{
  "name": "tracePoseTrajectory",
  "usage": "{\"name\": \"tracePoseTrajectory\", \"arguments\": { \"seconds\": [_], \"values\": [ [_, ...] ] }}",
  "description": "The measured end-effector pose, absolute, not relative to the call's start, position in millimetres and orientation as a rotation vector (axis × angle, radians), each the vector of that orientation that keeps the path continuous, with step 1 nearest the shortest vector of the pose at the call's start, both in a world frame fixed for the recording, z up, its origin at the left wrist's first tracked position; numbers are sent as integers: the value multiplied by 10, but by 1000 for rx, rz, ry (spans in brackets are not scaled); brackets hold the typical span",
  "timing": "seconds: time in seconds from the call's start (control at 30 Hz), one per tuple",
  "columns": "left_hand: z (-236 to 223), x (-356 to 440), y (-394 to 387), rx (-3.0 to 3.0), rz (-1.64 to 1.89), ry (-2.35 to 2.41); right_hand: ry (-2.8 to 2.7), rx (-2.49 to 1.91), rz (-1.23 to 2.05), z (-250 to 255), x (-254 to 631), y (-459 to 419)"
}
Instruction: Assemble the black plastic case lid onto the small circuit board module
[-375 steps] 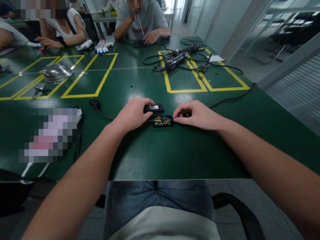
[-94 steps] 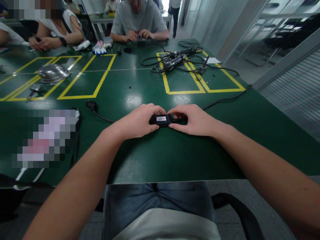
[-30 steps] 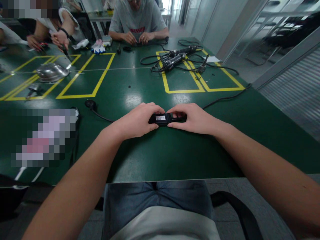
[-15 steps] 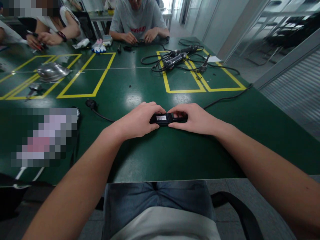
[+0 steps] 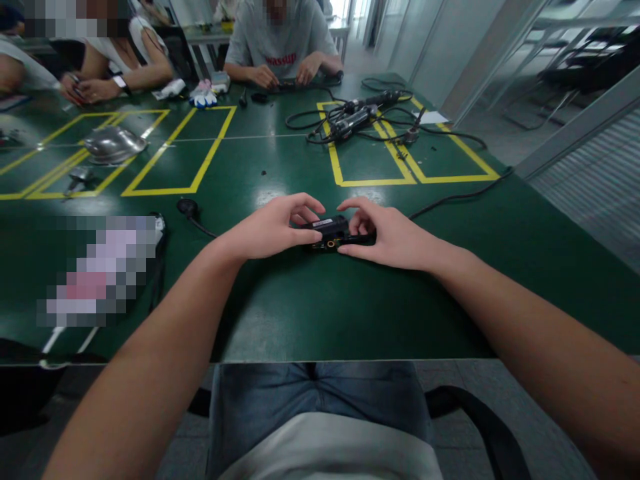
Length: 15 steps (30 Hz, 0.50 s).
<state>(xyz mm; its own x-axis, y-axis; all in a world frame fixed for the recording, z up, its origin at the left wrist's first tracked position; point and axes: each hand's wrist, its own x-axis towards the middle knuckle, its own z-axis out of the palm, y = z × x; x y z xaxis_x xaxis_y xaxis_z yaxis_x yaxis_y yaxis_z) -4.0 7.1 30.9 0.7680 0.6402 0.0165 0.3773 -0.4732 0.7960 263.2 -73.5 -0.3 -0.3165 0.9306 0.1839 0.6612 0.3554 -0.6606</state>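
Note:
Between my hands is a small black inline housing [image 5: 316, 246] on a cable, split in two. My left hand [image 5: 273, 230] pinches its black cover [image 5: 327, 223], which bears a pale label and is tilted up off the lower half. A brass-coloured round part shows inside that lower half. My right hand [image 5: 393, 233] grips the housing's right end, with the thumb along its near edge and the index finger raised. The curled fingers partly hide what lies in my right palm. A black plug [image 5: 188, 207] lies left of my left hand, its cable running behind my wrist.
A phone-like blurred object [image 5: 103, 263] with white cords lies at left. Farther off are a shiny metal bowl-shaped part [image 5: 115, 145], a metal fitting [image 5: 80, 179], and black tools with tangled cables [image 5: 353, 121]. Co-workers sit across the green table [image 5: 300, 320]; one person's hands [image 5: 285, 77] hold something dark.
The housing's cover has come up and tilted away from the lower half in my left hand, exposing the inside. My right index finger has lifted. The camera view has shifted slightly left.

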Motion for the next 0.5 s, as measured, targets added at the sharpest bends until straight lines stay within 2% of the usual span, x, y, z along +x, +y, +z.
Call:
{"name": "tracePoseTrajectory", "arguments": {
  "seconds": [0.27,0.5],
  "values": [
    [222,-19,120,2307,625,1171,-2045,-1357,669,1,2622,-737],
    [230,-33,110,2394,509,1148,-2168,-1334,555,36,2611,-741]
  ]
}}
